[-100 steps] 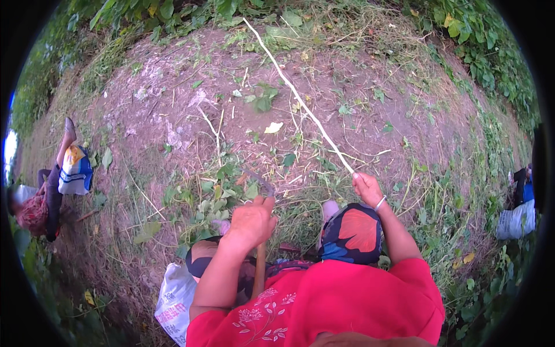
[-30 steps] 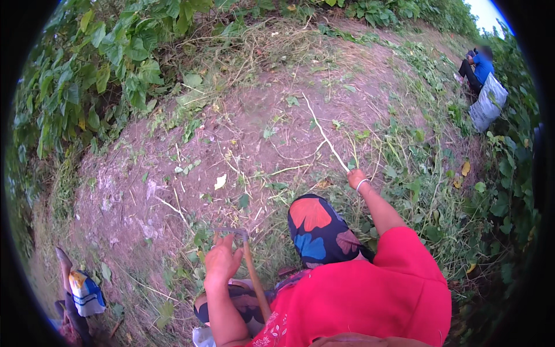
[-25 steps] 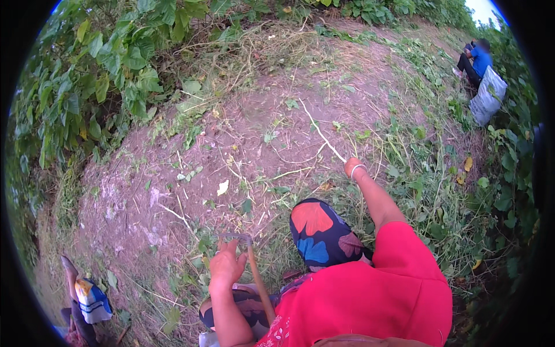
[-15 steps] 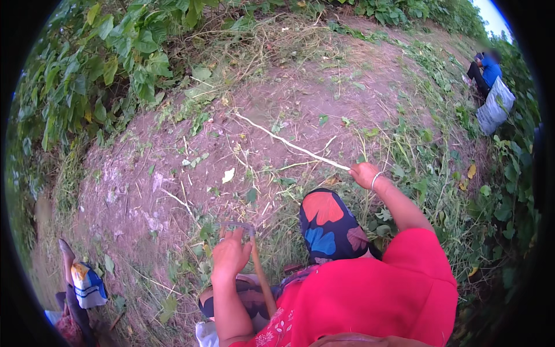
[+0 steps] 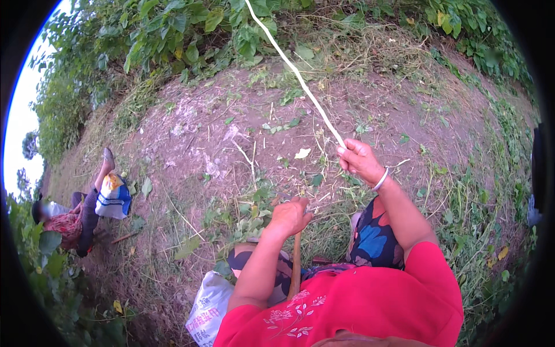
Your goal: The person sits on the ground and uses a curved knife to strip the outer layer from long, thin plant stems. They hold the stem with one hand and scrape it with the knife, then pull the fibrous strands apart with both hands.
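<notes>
My right hand [image 5: 363, 159] is closed round the near end of a long, pale, slightly crooked stick [image 5: 302, 82]. The stick slants up and away to the left, reaching the leaves at the back. Lower and to the left, my left hand [image 5: 287, 220] has its fingers curled at the head of a sickle. The sickle's wooden handle [image 5: 296, 259] runs down between my knees toward my lap; the hand mostly covers its blade.
A white printed sack [image 5: 209, 307] lies by my left leg. On the left sits a person [image 5: 63, 228] with a blue, white and yellow bag [image 5: 114, 196]. Leafy bushes [image 5: 173, 34] line the back; cut stems and weeds litter the bare soil [image 5: 243, 95].
My right hand has raised the stick, and its far end has swung upward. The view has turned left, showing more of the seated person and the white sack. My left hand stays at the sickle.
</notes>
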Action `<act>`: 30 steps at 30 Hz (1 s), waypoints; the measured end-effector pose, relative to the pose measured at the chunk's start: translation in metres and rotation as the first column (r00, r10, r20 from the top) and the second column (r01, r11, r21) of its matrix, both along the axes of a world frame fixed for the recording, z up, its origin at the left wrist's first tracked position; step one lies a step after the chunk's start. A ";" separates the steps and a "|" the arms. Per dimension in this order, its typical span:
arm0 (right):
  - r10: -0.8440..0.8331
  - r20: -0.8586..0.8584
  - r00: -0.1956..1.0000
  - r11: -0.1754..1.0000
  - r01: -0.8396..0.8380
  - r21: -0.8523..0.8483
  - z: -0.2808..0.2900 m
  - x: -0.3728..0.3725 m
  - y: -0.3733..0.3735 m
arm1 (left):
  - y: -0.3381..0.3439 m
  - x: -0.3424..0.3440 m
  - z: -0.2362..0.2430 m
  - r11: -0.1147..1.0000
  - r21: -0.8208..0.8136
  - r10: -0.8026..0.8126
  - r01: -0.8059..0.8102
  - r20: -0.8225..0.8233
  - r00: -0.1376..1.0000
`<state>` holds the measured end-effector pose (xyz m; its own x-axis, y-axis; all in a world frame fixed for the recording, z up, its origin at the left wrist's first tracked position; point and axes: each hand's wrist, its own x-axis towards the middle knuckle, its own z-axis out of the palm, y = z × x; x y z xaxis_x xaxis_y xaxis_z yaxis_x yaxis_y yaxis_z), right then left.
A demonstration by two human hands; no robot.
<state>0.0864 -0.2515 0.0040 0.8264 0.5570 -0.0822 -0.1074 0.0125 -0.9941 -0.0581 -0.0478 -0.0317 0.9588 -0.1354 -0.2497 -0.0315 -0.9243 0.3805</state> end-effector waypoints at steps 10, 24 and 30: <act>-0.083 -0.213 0.974 0.994 0.096 0.051 -0.033 -0.019 0.042 | -0.009 0.010 0.000 0.975 -0.197 0.139 -0.099 0.203 0.969; 0.247 -0.080 0.966 0.968 -0.250 -0.035 -0.048 -0.033 0.066 | 0.017 0.094 0.023 -0.204 -0.925 0.573 -0.320 -0.378 0.727; 0.383 0.062 0.922 0.886 -0.347 -0.308 -0.055 -0.028 0.066 | 0.065 0.086 0.023 -0.456 -0.885 0.683 -0.092 -0.415 0.602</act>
<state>0.0587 -0.1856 -0.0506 0.5824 0.7882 -0.1987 0.0681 -0.2909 -0.9543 0.0281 0.0169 -0.0084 0.7877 0.5736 -0.2248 -0.2353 0.6173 0.7507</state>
